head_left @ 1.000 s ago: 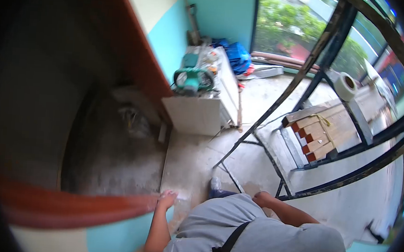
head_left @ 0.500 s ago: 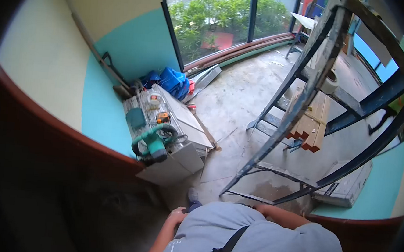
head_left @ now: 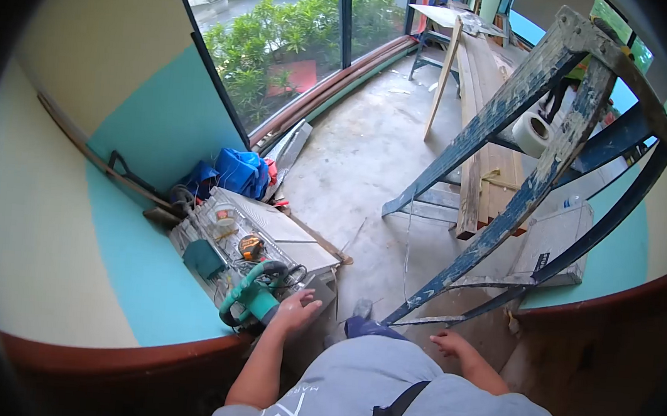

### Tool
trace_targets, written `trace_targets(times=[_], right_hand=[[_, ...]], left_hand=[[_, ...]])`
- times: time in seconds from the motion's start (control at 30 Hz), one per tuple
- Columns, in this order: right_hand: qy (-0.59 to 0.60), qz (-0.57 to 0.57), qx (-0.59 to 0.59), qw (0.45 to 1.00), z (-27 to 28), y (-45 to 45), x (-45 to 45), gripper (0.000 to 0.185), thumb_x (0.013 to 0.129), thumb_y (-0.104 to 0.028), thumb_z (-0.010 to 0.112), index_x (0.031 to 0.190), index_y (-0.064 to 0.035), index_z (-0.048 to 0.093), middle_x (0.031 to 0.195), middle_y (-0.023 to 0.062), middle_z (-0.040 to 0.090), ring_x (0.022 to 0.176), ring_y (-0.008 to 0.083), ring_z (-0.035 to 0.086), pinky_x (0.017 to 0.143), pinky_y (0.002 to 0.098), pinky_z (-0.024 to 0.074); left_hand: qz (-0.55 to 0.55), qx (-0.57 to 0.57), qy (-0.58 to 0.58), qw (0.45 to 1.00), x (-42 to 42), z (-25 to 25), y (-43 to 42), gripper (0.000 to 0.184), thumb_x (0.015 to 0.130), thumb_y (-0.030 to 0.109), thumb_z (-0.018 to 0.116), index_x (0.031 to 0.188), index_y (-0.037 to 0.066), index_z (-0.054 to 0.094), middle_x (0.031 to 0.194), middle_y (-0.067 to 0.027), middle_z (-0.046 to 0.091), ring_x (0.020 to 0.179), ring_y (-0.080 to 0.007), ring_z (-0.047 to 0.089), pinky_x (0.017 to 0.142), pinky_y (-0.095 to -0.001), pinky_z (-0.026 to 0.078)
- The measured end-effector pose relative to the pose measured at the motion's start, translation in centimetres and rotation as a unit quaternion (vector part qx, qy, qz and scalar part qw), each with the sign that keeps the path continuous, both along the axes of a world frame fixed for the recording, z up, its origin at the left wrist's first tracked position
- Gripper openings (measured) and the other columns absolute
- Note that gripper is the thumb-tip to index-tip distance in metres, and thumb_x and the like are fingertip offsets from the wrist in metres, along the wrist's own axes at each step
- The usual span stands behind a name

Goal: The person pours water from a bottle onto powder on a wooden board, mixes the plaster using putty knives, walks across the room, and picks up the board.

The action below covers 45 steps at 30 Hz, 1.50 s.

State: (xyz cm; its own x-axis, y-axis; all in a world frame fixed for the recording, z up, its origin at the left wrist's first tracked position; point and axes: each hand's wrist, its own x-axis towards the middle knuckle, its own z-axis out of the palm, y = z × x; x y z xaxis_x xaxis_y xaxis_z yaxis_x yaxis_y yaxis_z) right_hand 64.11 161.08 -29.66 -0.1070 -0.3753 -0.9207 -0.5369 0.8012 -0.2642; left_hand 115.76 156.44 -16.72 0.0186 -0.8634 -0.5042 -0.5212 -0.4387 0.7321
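Observation:
My left hand (head_left: pixel 295 311) is beside the green power saw (head_left: pixel 259 299), its fingers loosely apart and nothing visible in them. Whether it touches the saw I cannot tell. The saw rests on a pile of boards (head_left: pixel 311 245) against the left wall, near an orange-and-black tape measure (head_left: pixel 250 247) and a dark green box (head_left: pixel 204 258). Low in front of my body on the other side, my right hand (head_left: pixel 452 343) has its fingers partly stretched out and holds nothing I can see. It is nearest the foot of a paint-spattered blue stepladder (head_left: pixel 464 275).
A white tape roll (head_left: pixel 533 134) sits on the stepladder. Long timber planks (head_left: pixel 472 109) lie behind it. Blue bags (head_left: pixel 239 172) and a long-handled shovel (head_left: pixel 97 153) stand by the left wall. A flat carton (head_left: pixel 555 243) leans at right. Another person (head_left: pixel 558 92) is farther back.
My view has turned and moved closer to the ladder and saw. My left hand has risen forward beside the saw; my right hand has come away from my waist.

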Motion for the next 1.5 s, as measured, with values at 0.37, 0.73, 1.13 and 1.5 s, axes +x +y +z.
trace_targets(times=[0.37, 0.73, 1.13, 1.5], right_hand=[[-0.012, 0.016, 0.026, 0.999, -8.4, 2.1, -5.5, 0.048, 0.093, -0.045, 0.068, 0.119, -0.0057, 0.061, 0.101, 0.0107, 0.063, 0.081, 0.0257, 0.064, 0.061, 0.0466, 0.0546], [-0.023, -0.182, 0.093, 0.979, -7.0, -3.0, 3.6, 0.05, 0.098, -0.048, 0.057, 0.125, -0.0061, 0.059, 0.116, 0.0161, 0.062, 0.092, 0.0321, 0.065, 0.068, 0.0511, 0.0557], [-0.011, -0.305, 0.091, 0.948, -5.1, -35.6, 16.7, 0.053, 0.098, -0.05, 0.054, 0.128, -0.0068, 0.059, 0.126, 0.018, 0.061, 0.102, 0.032, 0.064, 0.073, 0.0504, 0.0548], [-0.026, -0.359, -0.064, 0.931, -2.6, -72.1, 19.5, 0.047, 0.098, -0.049, 0.056, 0.117, -0.0069, 0.066, 0.108, 0.0117, 0.069, 0.091, 0.0212, 0.066, 0.073, 0.0421, 0.0538]], left_hand=[[-0.025, -0.023, 0.04, 0.999, -0.4, 1.3, -14.8, 0.057, 0.092, 0.038, 0.07, 0.134, 0.003, 0.059, 0.123, -0.0163, 0.068, 0.11, -0.0254, 0.067, 0.093, -0.0363, 0.053], [-0.243, -0.012, -0.032, 0.969, -8.8, 2.0, -38.5, 0.064, 0.088, 0.049, 0.071, 0.135, 0.007, 0.06, 0.131, -0.0147, 0.065, 0.115, -0.0298, 0.065, 0.098, -0.0381, 0.051], [-0.338, 0.093, -0.193, 0.916, 7.1, -10.7, -70.7, 0.081, 0.09, 0.068, 0.055, 0.138, 0.004, 0.058, 0.14, -0.0219, 0.056, 0.134, -0.0343, 0.05, 0.112, -0.0407, 0.039], [-0.269, 0.055, -0.197, 0.941, 7.0, -3.8, -99.8, 0.077, 0.088, 0.064, 0.06, 0.141, 0.009, 0.055, 0.141, -0.0216, 0.055, 0.134, -0.0354, 0.05, 0.112, -0.042, 0.039]])
